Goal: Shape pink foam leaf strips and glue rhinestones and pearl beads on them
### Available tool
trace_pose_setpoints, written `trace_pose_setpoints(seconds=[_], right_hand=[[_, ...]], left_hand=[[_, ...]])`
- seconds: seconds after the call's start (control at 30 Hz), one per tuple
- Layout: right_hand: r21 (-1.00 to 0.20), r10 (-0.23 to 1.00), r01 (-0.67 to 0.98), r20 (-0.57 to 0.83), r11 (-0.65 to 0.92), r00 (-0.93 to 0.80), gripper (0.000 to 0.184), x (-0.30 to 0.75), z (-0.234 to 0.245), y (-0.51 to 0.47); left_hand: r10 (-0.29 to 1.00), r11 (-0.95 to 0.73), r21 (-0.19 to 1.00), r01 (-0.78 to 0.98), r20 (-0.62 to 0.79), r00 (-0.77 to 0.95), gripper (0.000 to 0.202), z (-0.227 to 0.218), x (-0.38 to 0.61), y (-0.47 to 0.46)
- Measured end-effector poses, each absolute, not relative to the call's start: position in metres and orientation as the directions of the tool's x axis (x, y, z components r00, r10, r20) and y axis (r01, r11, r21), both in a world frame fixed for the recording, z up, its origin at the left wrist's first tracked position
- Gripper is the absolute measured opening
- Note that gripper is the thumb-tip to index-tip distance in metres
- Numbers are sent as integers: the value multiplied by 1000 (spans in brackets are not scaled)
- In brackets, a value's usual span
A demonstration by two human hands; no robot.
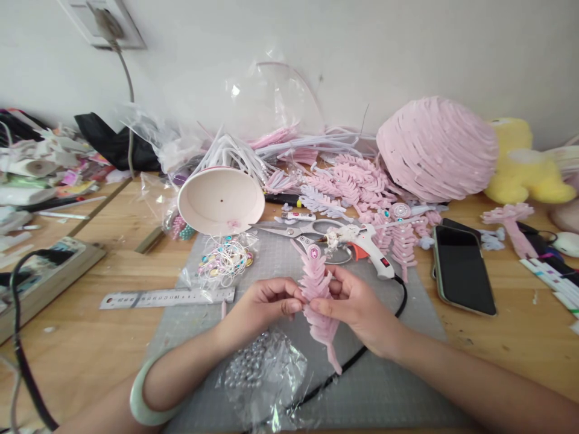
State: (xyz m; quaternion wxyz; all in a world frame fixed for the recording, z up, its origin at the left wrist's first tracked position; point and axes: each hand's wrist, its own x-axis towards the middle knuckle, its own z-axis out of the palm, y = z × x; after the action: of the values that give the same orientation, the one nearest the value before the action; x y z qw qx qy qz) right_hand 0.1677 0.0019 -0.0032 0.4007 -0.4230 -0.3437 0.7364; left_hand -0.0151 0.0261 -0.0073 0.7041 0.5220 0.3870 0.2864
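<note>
Between my two hands is a pink pipe-cleaner feather (322, 319), fuzzy and layered, with a pink gem (314, 252) near its top and a stem pointing down. My left hand (275, 301) pinches its left edge between thumb and fingertips. Thumb in front and fingers behind, my right hand (353, 304) grips it from the right. Just beyond lie silver scissors (289, 231) and a white hot glue gun (377, 250) with an orange trigger. Below my left hand, a clear bag holds silvery beads (251, 361).
A grey cutting mat (393, 380) carries a steel ruler (167, 298) and a tangle of white string with gems (226, 259). Behind are a white bowl (217, 199), pink pipe-cleaner pieces (353, 181) and a large pink ball (436, 147). Phones (464, 265) lie right; a power strip (67, 259) left.
</note>
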Motion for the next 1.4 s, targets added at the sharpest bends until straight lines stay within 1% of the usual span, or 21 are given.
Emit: trace_pose_setpoints(seconds=[0.07, 0.13, 0.23, 0.3, 0.37, 0.43, 0.5, 0.57, 0.67, 0.73, 0.8, 0.87, 0.93, 1.03, 1.23, 1.4], right_hand=[[-852, 881, -287, -344, -439, -326, 42, 168, -3, 3], [-858, 879, -270, -343, -437, -331, 42, 169, -2, 3], [-867, 876, -244, -343, -434, -338, 41, 170, -1, 5], [-870, 874, -234, -342, -433, -346, 40, 170, 0, 5], [-869, 871, -235, -339, -435, -357, 39, 170, 0, 5], [-869, 870, -242, -330, -431, -366, 38, 169, 1, 4], [-867, 874, -258, -321, -427, -366, 37, 167, 2, 2], [-861, 880, -282, -317, -424, -353, 36, 163, 3, -1], [-854, 891, -315, -311, -415, -329, 32, 159, 6, -6], [-853, 898, -332, -301, -404, -320, 30, 157, 7, -9], [-849, 901, -346, -291, -398, -322, 29, 158, 9, -9], [-849, 898, -347, -285, -398, -334, 31, 160, 9, -8], [-857, 896, -329, -283, -396, -342, 33, 163, 9, -5], [-867, 891, -293, -300, -404, -342, 36, 166, 8, -2], [-866, 866, -240, -338, -440, -369, 39, 166, 8, -2], [-873, 868, -216, -346, -437, -357, 42, 167, 9, -2]], left_hand=[[806, 252, 968, -4, -208, 554, 31, -8, -16, 27], [810, 165, 986, 3, -138, 570, 25, -9, -18, 27], [827, -74, 994, 78, 18, 563, 12, -9, -20, 26], [820, -260, 954, 153, 135, 556, 7, -7, -20, 25], [791, -436, 872, 220, 255, 556, 8, -5, -21, 25], [745, -584, 763, 276, 370, 554, 8, -3, -20, 23], [694, -695, 638, 331, 476, 539, 9, -2, -20, 21], [641, -767, 506, 395, 568, 516, 10, -2, -19, 17], [560, -816, 334, 472, 660, 501, 13, -3, -17, 10], [553, -813, 306, 496, 675, 489, 13, -3, -17, 7], [596, -792, 374, 482, 642, 482, 12, -2, -17, 8], [653, -757, 489, 433, 575, 493, 10, -1, -19, 11], [683, -723, 580, 376, 515, 518, 11, 0, -22, 15], [704, -690, 644, 331, 489, 516, 12, -1, -25, 21], [688, -709, 618, 339, 502, 524, 9, -1, -25, 23], [628, -775, 528, 348, 582, 517, 9, 0, -24, 23]])
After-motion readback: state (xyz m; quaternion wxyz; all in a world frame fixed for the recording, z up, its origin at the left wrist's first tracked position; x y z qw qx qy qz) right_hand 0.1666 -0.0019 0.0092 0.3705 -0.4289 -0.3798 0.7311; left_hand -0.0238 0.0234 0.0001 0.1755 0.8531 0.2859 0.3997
